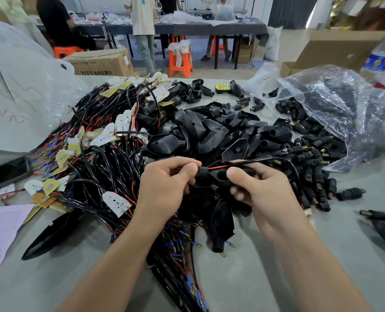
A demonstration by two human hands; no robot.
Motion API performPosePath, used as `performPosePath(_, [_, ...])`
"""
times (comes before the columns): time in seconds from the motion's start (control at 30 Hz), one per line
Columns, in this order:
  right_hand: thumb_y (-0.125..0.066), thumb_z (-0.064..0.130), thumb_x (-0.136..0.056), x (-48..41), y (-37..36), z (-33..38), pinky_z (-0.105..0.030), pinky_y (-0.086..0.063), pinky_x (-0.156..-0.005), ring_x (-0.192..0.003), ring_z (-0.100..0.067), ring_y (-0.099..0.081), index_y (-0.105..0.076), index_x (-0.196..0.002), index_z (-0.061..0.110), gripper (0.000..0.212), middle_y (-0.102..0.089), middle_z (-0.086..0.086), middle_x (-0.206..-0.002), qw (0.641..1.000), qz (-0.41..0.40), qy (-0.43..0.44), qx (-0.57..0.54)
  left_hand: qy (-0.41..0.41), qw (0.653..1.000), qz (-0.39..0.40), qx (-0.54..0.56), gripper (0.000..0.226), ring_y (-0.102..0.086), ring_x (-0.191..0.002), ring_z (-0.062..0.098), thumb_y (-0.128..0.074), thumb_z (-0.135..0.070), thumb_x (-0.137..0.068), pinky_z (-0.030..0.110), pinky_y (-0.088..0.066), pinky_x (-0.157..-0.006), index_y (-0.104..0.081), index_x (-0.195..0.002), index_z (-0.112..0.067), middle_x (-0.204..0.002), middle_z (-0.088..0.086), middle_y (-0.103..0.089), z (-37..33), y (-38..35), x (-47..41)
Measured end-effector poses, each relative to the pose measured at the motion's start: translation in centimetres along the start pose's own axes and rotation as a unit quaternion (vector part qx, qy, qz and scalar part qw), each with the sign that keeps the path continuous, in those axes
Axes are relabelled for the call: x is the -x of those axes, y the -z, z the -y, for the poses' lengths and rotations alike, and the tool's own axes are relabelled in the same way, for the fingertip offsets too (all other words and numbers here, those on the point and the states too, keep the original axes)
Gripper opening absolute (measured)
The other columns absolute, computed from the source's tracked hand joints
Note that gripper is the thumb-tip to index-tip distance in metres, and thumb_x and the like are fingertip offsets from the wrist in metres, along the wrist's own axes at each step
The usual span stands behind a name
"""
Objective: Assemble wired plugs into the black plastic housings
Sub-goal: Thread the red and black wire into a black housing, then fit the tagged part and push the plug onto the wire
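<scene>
Plug [201, 171] sits at the mouth of the black housing [216, 180] above the worktop [238, 280]; the left hand [169, 181] pinches it while the right hand [256, 185] grips the housing, braced, I'd say, for a straight push. Spare housings [209, 131] lie heaped just behind.

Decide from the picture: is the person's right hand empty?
No, the right hand grips a black tapered plastic housing, with a thin red wire running along its top.

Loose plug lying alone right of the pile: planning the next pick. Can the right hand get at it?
Likely yes once freed: the plug lies uncovered on bare table, but the right hand now grips a black housing.
</scene>
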State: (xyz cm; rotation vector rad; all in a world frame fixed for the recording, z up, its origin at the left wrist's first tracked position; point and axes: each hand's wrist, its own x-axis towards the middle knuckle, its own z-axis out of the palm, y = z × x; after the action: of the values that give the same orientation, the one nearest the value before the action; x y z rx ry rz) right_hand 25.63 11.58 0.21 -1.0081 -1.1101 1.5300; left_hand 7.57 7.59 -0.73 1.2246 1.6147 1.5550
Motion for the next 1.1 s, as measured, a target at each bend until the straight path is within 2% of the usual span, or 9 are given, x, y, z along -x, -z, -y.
performPosePath(0.13, [-0.078, 0.009, -0.065, -0.9, 0.6, 0.6, -0.014, -0.045, -0.044, -0.048, -0.008, -0.055, -0.068, -0.079, 0.005, 0.017, -0.068, -0.005, -0.069, 0.972, -0.058, -0.074, -0.214, -0.008, 0.999, -0.038, -0.01, 0.033, -0.059, -0.052, 0.005, -0.067, -0.008, -0.098, 0.016, -0.049, -0.053, -0.08, -0.079, -0.032, -0.064, -0.001, -0.071, -0.3, 0.5, -0.2])
performPosePath(0.2, [-0.078, 0.009, -0.062, -1.3, 1.3, 1.2, -0.013, -0.045, -0.044, -0.047, -0.01, -0.056, -0.07, -0.065, 0.006, 0.008, -0.067, -0.005, -0.062, 0.956, -0.103, -0.087, -0.261, -0.017, 0.995, -0.094, -0.003, 0.036, -0.059, -0.054, 0.003, -0.067, -0.011, -0.099, 0.016, -0.05, -0.054, -0.08, -0.077, -0.035, -0.065, -0.004, -0.072, -0.5, 1.4, -0.6])
performPosePath(0.27, [-0.078, 0.008, -0.065, -1.5, 2.0, 1.6, -0.013, -0.044, -0.044, -0.046, -0.01, -0.056, -0.069, -0.05, 0.011, 0.018, -0.063, -0.003, -0.056, 0.943, -0.132, -0.084, -0.293, -0.019, 0.988, -0.151, 0.023, 0.04, -0.058, -0.054, 0.004, -0.065, -0.009, -0.1, 0.017, -0.05, -0.054, -0.08, -0.075, -0.038, -0.064, -0.006, -0.07, -0.8, 2.5, -1.1])
performPosePath(0.4, [-0.081, 0.011, -0.064, -1.9, 3.4, 1.9, -0.016, -0.039, -0.042, -0.051, -0.011, -0.054, -0.064, -0.067, 0.011, 0.017, -0.063, -0.003, -0.064, 0.924, -0.146, -0.07, -0.345, 0.009, 0.961, -0.261, 0.093, 0.03, -0.056, -0.053, 0.005, -0.064, -0.001, -0.093, 0.016, -0.046, -0.052, -0.077, -0.085, -0.027, -0.056, -0.008, -0.064, -0.7, 4.3, -1.7])
performPosePath(0.6, [-0.077, 0.006, -0.088, -2.2, 3.5, 1.0, -0.017, -0.043, -0.046, -0.046, -0.009, -0.052, -0.067, -0.082, 0.013, 0.013, -0.067, -0.001, -0.069, 0.955, -0.227, -0.008, -0.188, -0.038, 0.937, -0.315, -0.146, 0.031, -0.06, -0.057, 0.013, -0.058, -0.02, -0.084, 0.039, -0.054, -0.071, -0.07, -0.103, -0.042, -0.067, -0.009, -0.066, -0.2, 4.0, -1.3])
performPosePath(0.73, [-0.075, 0.011, -0.09, -2.4, 3.6, 0.8, -0.02, -0.047, -0.044, -0.045, -0.008, -0.056, -0.067, -0.081, 0.019, 0.014, -0.069, 0.006, -0.064, 0.967, -0.24, 0.031, -0.081, -0.082, 0.893, -0.307, -0.32, 0.03, -0.058, -0.091, 0.023, -0.061, -0.016, -0.092, 0.037, -0.041, -0.088, -0.073, -0.117, -0.029, -0.085, -0.009, -0.07, -0.2, 3.2, -0.7])
performPosePath(0.83, [-0.075, 0.014, -0.087, -2.6, 3.5, 0.5, -0.025, -0.05, -0.049, -0.05, -0.009, -0.058, -0.066, -0.074, 0.021, 0.018, -0.066, 0.008, -0.062, 0.973, -0.217, 0.072, 0.006, -0.139, 0.866, -0.261, -0.403, 0.03, -0.056, -0.115, 0.027, -0.069, -0.017, -0.09, 0.038, -0.035, -0.099, -0.074, -0.119, -0.022, -0.12, -0.003, -0.073, -0.5, 2.4, -0.1])
performPosePath(0.97, [-0.078, 0.024, -0.075, -2.4, 3.3, 0.4, -0.041, -0.054, -0.065, -0.066, -0.02, -0.06, -0.064, -0.08, 0.013, 0.019, -0.065, -0.001, -0.07, 0.975, -0.177, 0.091, 0.102, -0.254, 0.89, -0.066, -0.374, 0.034, -0.051, -0.125, 0.01, -0.072, -0.027, -0.089, 0.027, -0.032, -0.111, -0.073, -0.123, -0.026, -0.131, -0.008, -0.068, -2.2, -0.8, 1.2])
performPosePath(1.1, [-0.078, 0.015, -0.084, -2.4, 3.1, 0.1, -0.031, -0.051, -0.051, -0.057, -0.016, -0.064, -0.072, -0.073, 0.022, 0.014, -0.07, -0.003, -0.069, 0.99, -0.118, 0.06, 0.046, -0.136, 0.917, 0.138, -0.349, 0.054, -0.06, -0.113, 0.002, -0.063, -0.054, -0.089, 0.026, -0.047, -0.101, -0.053, -0.141, -0.046, -0.125, -0.02, -0.069, -2.5, -3.6, 1.3])
